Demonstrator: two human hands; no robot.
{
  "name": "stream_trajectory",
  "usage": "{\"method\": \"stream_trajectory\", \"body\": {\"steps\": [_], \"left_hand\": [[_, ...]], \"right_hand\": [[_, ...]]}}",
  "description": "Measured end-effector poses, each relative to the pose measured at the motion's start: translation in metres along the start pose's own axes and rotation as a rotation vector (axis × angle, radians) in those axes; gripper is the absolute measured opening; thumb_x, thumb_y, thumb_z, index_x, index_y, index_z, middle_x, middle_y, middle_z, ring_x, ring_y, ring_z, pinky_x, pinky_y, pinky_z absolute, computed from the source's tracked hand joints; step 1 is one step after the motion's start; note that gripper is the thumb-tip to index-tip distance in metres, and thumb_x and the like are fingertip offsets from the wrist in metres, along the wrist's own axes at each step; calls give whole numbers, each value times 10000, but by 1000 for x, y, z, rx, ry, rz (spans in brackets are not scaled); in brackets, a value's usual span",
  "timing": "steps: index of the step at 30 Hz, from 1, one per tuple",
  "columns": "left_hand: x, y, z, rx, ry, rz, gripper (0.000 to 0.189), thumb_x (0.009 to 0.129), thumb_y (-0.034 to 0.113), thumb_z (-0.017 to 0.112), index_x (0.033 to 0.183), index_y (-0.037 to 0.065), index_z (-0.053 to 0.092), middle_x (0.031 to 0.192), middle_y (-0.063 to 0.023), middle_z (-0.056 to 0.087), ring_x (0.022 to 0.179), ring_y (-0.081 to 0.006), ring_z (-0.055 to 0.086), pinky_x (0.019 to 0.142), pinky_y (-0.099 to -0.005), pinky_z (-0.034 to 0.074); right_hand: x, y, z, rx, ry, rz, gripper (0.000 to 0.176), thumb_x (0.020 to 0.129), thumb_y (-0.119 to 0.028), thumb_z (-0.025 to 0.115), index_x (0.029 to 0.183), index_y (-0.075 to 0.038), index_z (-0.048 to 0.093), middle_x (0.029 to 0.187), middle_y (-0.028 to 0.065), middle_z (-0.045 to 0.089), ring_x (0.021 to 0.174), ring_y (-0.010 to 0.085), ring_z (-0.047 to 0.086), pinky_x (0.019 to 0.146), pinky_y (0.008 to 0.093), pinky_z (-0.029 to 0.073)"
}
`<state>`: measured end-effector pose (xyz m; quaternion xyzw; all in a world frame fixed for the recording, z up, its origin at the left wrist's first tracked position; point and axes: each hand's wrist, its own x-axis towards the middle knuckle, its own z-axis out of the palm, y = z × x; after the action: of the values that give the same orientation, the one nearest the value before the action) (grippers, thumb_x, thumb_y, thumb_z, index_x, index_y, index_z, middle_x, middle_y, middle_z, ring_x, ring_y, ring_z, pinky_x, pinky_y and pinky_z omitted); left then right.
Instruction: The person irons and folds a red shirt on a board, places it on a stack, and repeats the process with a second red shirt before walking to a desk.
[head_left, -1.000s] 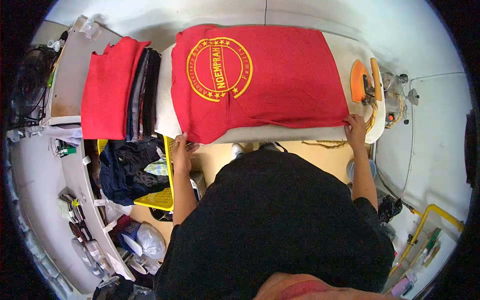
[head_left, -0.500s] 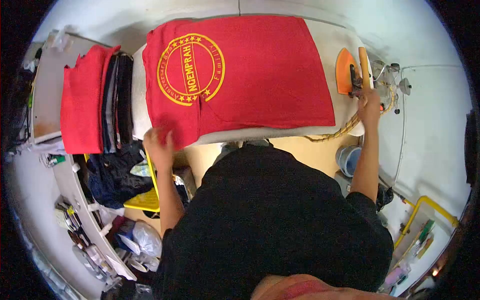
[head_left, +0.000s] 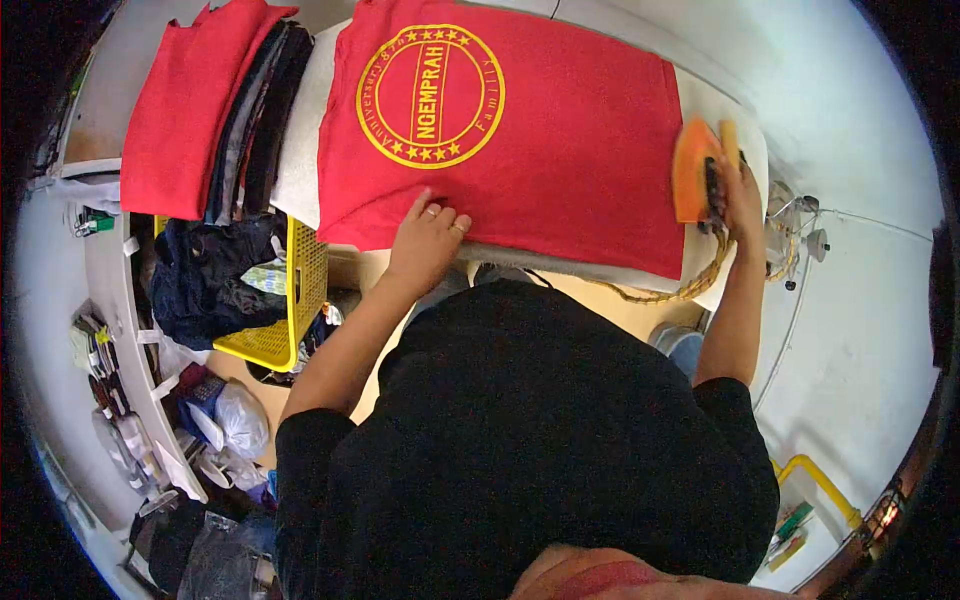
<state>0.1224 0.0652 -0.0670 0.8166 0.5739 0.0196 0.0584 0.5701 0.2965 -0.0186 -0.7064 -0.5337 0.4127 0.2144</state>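
Note:
A red T-shirt [head_left: 570,150] with a round yellow print lies spread over a pale padded ironing board [head_left: 722,108]. My left hand [head_left: 428,240] rests on the shirt's near edge, just below the print. Its index finger points out across the cloth and the other fingers bend loosely, holding nothing. At the right end, my right hand [head_left: 740,200] is wrapped round the wooden handle of an orange iron [head_left: 692,170]. The iron, slightly blurred, overlaps the shirt's right hem. Its braided cord [head_left: 690,288] hangs in a curve along the board's near side.
Folded clothes [head_left: 190,110], red and dark, are stacked at the board's left end. Below them a yellow basket [head_left: 308,290] holds dark garments. A metal stand [head_left: 795,215] sits beyond the iron at the right, and a bucket [head_left: 680,345] stands beneath the board.
My left hand has moved right from the shirt's left corner onto its near edge, where the cloth now lies flatter. The iron has come onto the right hem. The view has shifted.

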Motion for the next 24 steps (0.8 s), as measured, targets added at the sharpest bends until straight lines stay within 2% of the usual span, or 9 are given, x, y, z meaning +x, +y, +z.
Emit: {"method": "stream_trajectory", "body": {"steps": [2,3,4,8,12,15,18,20,24], "left_hand": [[-11,10,-3,-91,-55,-82,200,839,138,494,1000,103,606,867,-84,590,917,-249,609,944,-440,418],[-14,14,-6,-114,-153,-92,213,822,148,534,1017,102,608,888,-98,597,900,-260,619,807,-423,462],[-21,17,-7,-117,-151,-89,213,822,148,534,1017,102,608,888,-98,597,900,-260,619,807,-423,462],[-51,13,4,-329,-206,-123,332,795,218,629,1099,87,602,979,-130,609,917,-302,627,770,-432,502],[-83,-9,-28,-830,11,-256,172,889,194,622,988,55,646,960,-147,659,856,-262,649,745,-336,509],[-94,-33,-38,-1070,414,-686,154,926,154,584,911,8,630,833,-79,640,770,-139,591,691,-260,468],[-91,-91,-7,-1038,699,-749,185,933,163,575,910,-18,606,786,-78,605,736,-138,559,687,-272,454],[-80,-121,4,-598,647,-765,215,930,187,583,939,-27,597,790,-99,605,744,-175,578,711,-304,463],[-74,-160,47,-524,476,-929,348,928,321,592,979,-23,587,862,-144,651,781,-250,622,740,-354,487]], "right_hand": [[-9,-18,40,-237,38,-130,696,857,-528,595,1310,-9,500,911,148,654,768,223,639,689,348,516],[-29,-45,62,-271,-50,-193,641,867,-509,594,1263,-9,522,823,89,614,686,180,598,621,318,488],[-49,-73,87,-307,-139,-256,589,878,-489,592,1216,-9,543,735,30,575,604,137,557,553,287,460],[-103,-105,193,-336,-417,-461,606,852,-533,587,1231,-60,561,1077,244,632,976,354,647,851,433,497],[-180,-126,265,-532,-671,-626,539,859,-561,536,1128,-100,611,1004,174,673,956,354,649,819,483,516],[-196,-135,283,-590,-758,-625,557,857,-587,517,1099,-98,631,967,181,681,900,371,660,769,495,528],[-183,-134,268,-613,-689,-459,576,854,-601,509,1106,-98,632,992,195,676,907,370,661,772,487,529],[-162,-102,247,-542,-361,-398,556,873,-577,512,1067,-70,631,976,203,669,913,354,655,751,485,519],[-118,-46,138,-472,21,-130,590,878,-571,518,1014,-11,644,860,249,656,850,395,645,727,474,481]]}}
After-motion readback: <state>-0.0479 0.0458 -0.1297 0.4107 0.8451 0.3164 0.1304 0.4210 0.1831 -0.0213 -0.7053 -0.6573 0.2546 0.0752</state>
